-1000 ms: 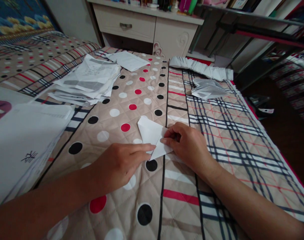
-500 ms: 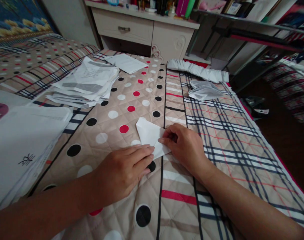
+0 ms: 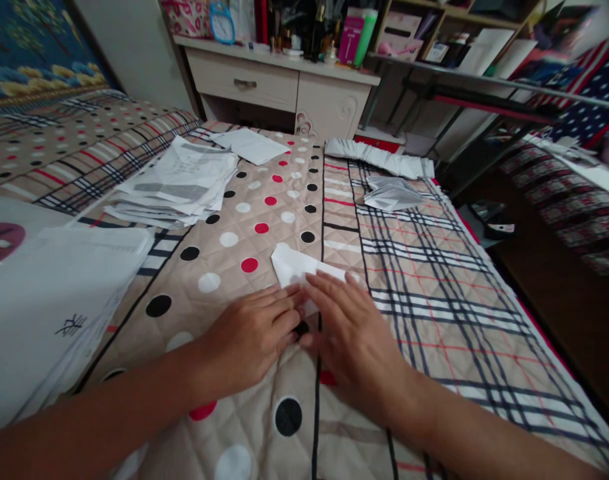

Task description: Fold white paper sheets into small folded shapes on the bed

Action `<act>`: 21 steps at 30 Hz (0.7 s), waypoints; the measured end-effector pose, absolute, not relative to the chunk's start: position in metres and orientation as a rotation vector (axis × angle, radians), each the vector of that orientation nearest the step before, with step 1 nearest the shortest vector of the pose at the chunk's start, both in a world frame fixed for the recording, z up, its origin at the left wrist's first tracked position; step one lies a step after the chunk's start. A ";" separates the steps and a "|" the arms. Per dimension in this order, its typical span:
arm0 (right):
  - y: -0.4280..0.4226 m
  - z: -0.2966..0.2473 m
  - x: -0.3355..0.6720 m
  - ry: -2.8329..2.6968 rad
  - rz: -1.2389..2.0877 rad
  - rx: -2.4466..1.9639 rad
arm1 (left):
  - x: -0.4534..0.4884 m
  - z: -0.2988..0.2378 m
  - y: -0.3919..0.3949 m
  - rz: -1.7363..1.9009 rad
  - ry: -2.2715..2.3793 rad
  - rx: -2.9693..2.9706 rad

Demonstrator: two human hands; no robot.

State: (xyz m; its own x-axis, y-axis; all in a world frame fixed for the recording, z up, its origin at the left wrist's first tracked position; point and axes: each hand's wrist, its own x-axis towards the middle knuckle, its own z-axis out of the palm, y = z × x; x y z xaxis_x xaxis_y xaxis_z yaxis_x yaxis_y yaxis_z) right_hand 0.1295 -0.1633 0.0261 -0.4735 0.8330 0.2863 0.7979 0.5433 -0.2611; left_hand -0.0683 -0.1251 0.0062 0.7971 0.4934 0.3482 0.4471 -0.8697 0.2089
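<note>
A white folded sheet of paper (image 3: 287, 263) lies flat on the quilt, with a pointed end to the left and its near side covered by my hands. My left hand (image 3: 251, 337) rests at its near left edge, fingers bunched together and holding the paper down. Over the middle and right of the sheet lies my right hand (image 3: 357, 333), fingers stretched out and the thumb apart, slightly blurred. Its fingertips come close to my left fingers; whether they touch is hard to tell.
A stack of papers (image 3: 179, 173) and a single folded sheet (image 3: 254, 145) lie at the back left. Nearer left is a large white bag (image 3: 44, 313). Folded papers (image 3: 391, 193) and a pleated white strip (image 3: 379, 158) lie back right, before a white cabinet (image 3: 244, 83).
My right hand has gone from pinching the paper's right side to lying over it with fingers extended, nearer my left hand. The camera view has tilted up a little.
</note>
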 end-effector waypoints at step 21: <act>-0.195 0.024 0.135 -2.533 -0.047 -1.578 | -0.072 0.002 -0.124 0.496 0.748 2.906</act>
